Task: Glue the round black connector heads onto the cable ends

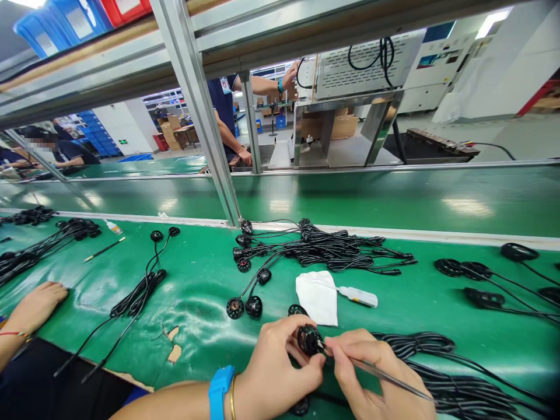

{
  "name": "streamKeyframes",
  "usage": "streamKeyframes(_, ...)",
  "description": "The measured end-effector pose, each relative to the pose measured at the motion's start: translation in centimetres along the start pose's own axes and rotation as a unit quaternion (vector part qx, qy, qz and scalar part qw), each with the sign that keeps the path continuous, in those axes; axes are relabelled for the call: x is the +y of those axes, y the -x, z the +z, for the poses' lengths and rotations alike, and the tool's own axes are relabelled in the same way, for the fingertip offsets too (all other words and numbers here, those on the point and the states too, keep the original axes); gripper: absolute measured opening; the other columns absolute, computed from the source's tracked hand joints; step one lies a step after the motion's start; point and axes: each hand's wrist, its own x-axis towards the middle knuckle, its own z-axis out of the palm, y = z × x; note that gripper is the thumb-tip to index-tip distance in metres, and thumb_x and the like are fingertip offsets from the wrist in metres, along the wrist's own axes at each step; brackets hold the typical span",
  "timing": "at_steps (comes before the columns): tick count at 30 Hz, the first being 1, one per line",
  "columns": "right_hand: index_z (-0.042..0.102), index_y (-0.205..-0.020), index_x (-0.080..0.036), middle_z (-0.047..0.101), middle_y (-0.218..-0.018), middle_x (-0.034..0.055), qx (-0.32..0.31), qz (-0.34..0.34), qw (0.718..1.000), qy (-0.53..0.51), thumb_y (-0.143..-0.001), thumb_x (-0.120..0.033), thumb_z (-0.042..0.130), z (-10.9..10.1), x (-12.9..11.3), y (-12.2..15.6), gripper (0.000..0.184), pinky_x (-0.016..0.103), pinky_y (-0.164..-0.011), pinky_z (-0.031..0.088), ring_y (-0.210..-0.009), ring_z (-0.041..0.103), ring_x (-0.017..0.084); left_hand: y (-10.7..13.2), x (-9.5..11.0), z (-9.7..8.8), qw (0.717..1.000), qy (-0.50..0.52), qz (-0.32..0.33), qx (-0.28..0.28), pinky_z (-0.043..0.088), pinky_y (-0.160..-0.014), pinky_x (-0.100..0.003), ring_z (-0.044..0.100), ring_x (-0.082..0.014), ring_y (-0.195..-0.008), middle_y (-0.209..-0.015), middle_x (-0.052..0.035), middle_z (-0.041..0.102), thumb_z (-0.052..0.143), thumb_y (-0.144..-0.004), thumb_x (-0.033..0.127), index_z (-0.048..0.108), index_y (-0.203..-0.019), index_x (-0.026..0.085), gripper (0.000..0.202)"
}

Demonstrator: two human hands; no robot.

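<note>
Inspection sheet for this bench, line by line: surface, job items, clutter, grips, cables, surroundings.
Surface: green bench mat, torn patches near its front edge.
Job's things: small black motor, with slender metal tweezers at it.
Clutter: white cloth, white squeeze bottle beside it, loose black motors.
Grips: left hand holds the motor; right hand holds the tweezers.
Cables: black cable bundle beyond the hands, coiled black cable to their right.
Surroundings: aluminium frame upright, co-worker beyond it, blue bins.
</note>
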Motion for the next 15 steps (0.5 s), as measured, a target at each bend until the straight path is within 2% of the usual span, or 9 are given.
streamKeyframes(4,0.056,-0.097,-0.019,0.071,-0.081,0.0002,0.0,-0.031,0.999,0.032,-0.091,-0.01,0.058,-0.06,0.07,0.0,0.011,0.015,-0.07,0.058,-0.068,0.071,0.009,-0.23,-0.05,0.0,0.999,0.019,-0.048,-0.011,0.049,-0.058,-0.019,0.059,-0.0121,-0.063,-0.072,-0.0005,0.064,0.068,-0.073,0.015,0.068,-0.1,0.013,0.027)
streamKeyframes(7,0.057,-0.095,-0.021,0.07,-0.079,-0.0006,-0.006,0.021,0.999,0.036,-0.096,-0.022,0.057,-0.26,0.32,-0.1,0.002,0.014,-0.064,0.058,-0.064,0.071,0.009,-0.23,-0.2,-0.05,1.0,0.006,-0.027,-0.01,0.048,-0.057,-0.02,0.057,-0.0118,-0.062,-0.074,0.0,0.064,0.067,-0.073,0.015,0.067,-0.101,0.014,0.028)
streamKeyframes(9,0.057,-0.094,-0.022,0.068,-0.078,-0.001,-0.008,0.069,0.997,0.032,-0.098,-0.028,0.056,-0.42,0.53,-0.2,0.008,0.014,-0.059,0.057,-0.061,0.07,0.01,-0.18,-0.25,-0.07,1.0,-0.003,-0.024,-0.011,0.048,-0.057,-0.02,0.057,-0.0119,-0.061,-0.074,0.0003,0.063,0.067,-0.072,0.015,0.067,-0.102,0.014,0.029)
streamKeyframes(11,0.056,-0.094,-0.022,0.067,-0.079,-0.001,-0.015,0.086,0.996,0.026,-0.099,-0.028,0.055,-0.58,0.69,-0.34,0.008,0.014,-0.058,0.057,-0.06,0.07,0.01,-0.2,-0.21,-0.09,0.999,0.0,-0.036,-0.015,0.047,-0.057,-0.021,0.056,-0.0117,-0.06,-0.072,0.001,0.062,0.068,-0.072,0.016,0.067,-0.101,0.014,0.03)
streamKeyframes(15,0.057,-0.099,-0.022,0.067,-0.083,0.0016,-0.062,0.027,0.998,0.015,-0.099,-0.02,0.048,-0.83,0.71,-0.6,0.009,0.02,-0.066,0.059,-0.071,0.071,0.013,-0.44,0.16,-0.17,0.997,0.016,-0.075,-0.026,0.044,-0.055,-0.02,0.053,-0.0105,-0.059,-0.068,0.0016,0.059,0.068,-0.069,0.015,0.067,-0.096,0.012,0.027)
